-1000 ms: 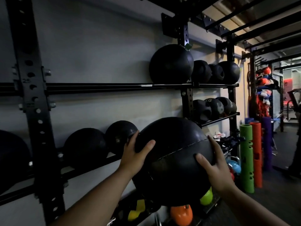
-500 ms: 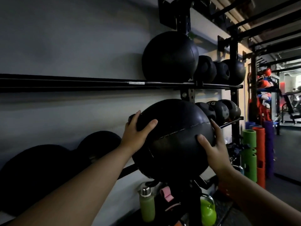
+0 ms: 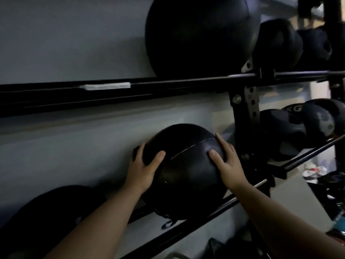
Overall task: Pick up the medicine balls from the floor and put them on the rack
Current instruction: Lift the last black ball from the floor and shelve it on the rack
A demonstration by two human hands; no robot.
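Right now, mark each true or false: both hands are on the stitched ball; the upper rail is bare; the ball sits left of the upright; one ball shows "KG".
1. Both the left hand and right hand are on the stitched ball. True.
2. The upper rail is bare. False: a large black ball sits on it.
3. The stitched ball is left of the upright. True.
4. A ball marked "KG" lies on the floor. False: it rests on the rack, right of the upright.

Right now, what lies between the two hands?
In the head view, the black medicine ball fills the gap between the left hand and the right hand, one palm pressed on each side, at the rack's lower rail.
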